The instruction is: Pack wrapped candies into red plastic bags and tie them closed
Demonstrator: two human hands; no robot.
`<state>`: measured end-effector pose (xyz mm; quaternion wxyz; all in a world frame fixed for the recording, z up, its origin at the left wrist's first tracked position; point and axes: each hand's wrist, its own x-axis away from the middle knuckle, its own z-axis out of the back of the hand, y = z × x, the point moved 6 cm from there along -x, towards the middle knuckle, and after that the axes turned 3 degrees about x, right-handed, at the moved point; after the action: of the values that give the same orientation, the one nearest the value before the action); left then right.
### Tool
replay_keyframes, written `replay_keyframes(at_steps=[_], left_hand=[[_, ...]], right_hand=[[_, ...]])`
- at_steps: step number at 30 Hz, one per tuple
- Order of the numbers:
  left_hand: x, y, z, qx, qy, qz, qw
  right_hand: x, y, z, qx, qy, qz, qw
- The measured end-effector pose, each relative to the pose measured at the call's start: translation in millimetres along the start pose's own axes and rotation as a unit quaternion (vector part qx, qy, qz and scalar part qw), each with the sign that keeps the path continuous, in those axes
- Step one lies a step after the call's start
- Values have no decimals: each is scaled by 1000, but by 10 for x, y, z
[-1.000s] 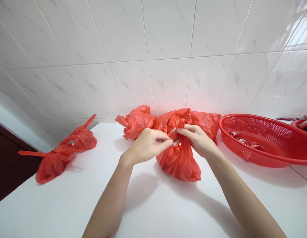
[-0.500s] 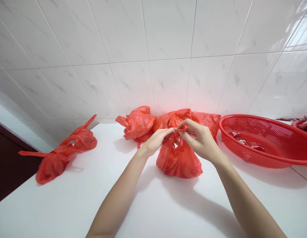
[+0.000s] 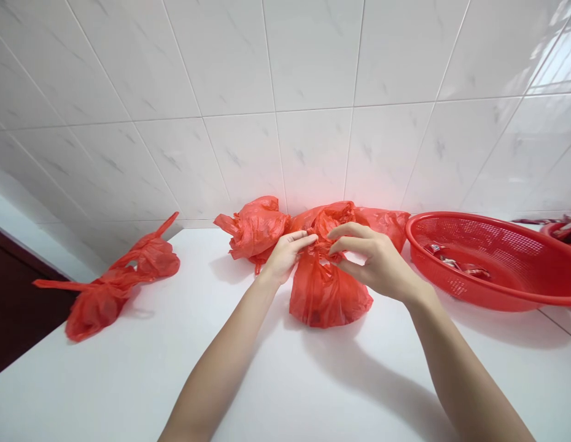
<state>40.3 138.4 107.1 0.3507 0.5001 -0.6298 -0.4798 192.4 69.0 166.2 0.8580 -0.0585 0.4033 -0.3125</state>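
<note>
In the middle of the white table stands a red plastic bag (image 3: 329, 298) with something dark in its rounded bottom; its contents cannot be made out. My left hand (image 3: 288, 255) pinches the gathered top of this bag between thumb and fingers. Just right of the gathered plastic, my right hand (image 3: 375, 261) has its thumb and fingers curved and apart, with its fingertips close to the bag's top. Whether those fingertips touch the plastic is hard to see.
Behind my hands, a knotted red bag (image 3: 260, 230) and more red bags (image 3: 387, 226) lie against the tiled wall (image 3: 313, 141). Tied red bags (image 3: 104, 301) lie at the left table edge. A red perforated basket (image 3: 488, 294) with a few small items stands at right.
My right hand has loosened its pinch on the bag's top and its fingers have spread, moving slightly right. My left hand has turned a little and stays at the bag's top.
</note>
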Motion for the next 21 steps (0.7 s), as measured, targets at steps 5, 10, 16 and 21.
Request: replay_keyframes(at_steps=[5,10,16,21], left_hand=[[-177,-84,294,-30,88,-13,996],[-263,-185,465,-42,125,8,991],[-277,-194,477,-33,131,-1,991],[-175,20,335,-12,88,-46,995]], right_hand=[[23,-109,-112,60,-121,39,990],[77,-176,-195,21,-217,51,975],[96,-202,-136,-71,-250,27,965],[9,-104,32,-144,-117,-38,982]])
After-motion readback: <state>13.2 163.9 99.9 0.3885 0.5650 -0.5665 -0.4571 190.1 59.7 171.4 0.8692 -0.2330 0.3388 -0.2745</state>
